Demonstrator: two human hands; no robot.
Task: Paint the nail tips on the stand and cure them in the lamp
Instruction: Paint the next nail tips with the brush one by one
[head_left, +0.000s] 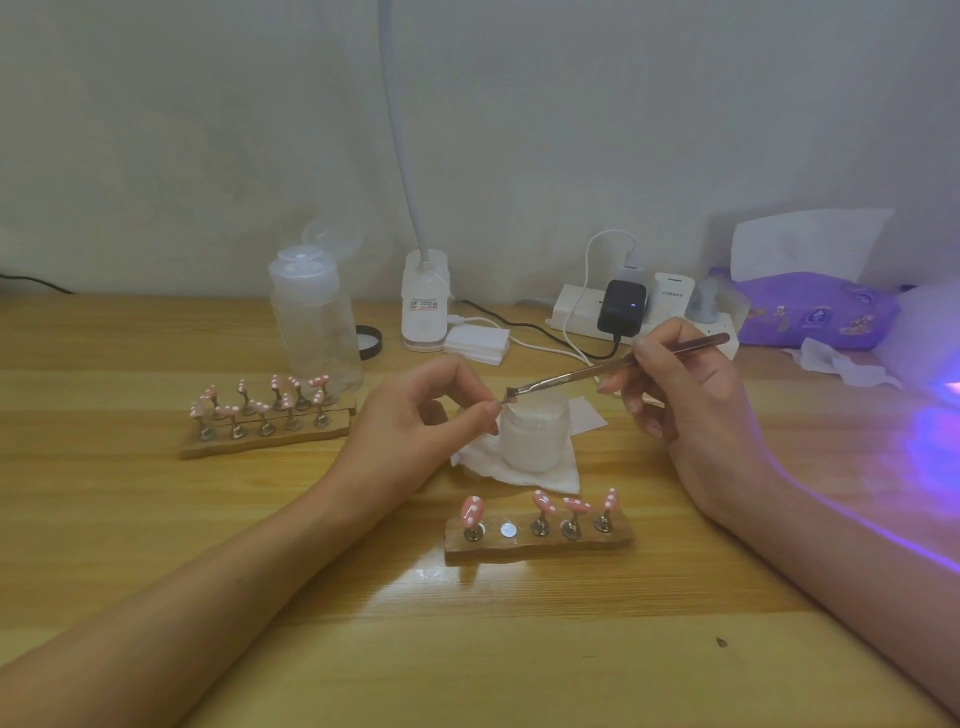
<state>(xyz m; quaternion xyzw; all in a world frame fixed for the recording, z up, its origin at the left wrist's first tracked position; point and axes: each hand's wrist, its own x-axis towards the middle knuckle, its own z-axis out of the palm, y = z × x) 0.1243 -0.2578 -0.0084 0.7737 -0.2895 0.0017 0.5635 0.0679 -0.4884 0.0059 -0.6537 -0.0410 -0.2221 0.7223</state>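
A wooden stand (540, 545) in front of me carries several pink nail tips with white dots on metal pegs, and one magnet spot (507, 529) on it is bare. My left hand (421, 421) pinches a small nail tip (505, 400) over a white jar (535, 434). My right hand (691, 395) grips metal tweezers (618, 366) whose tip touches that nail tip. The curing lamp (935, 353) glows purple at the right edge.
A second, longer stand (265, 436) with several pink tips sits at the left. A clear bottle (311, 317), a desk lamp base (425, 306), cotton pads (478, 340), a power strip (613, 312) with cables and a purple tissue pack (815, 312) line the back. A tissue (519, 467) lies under the jar.
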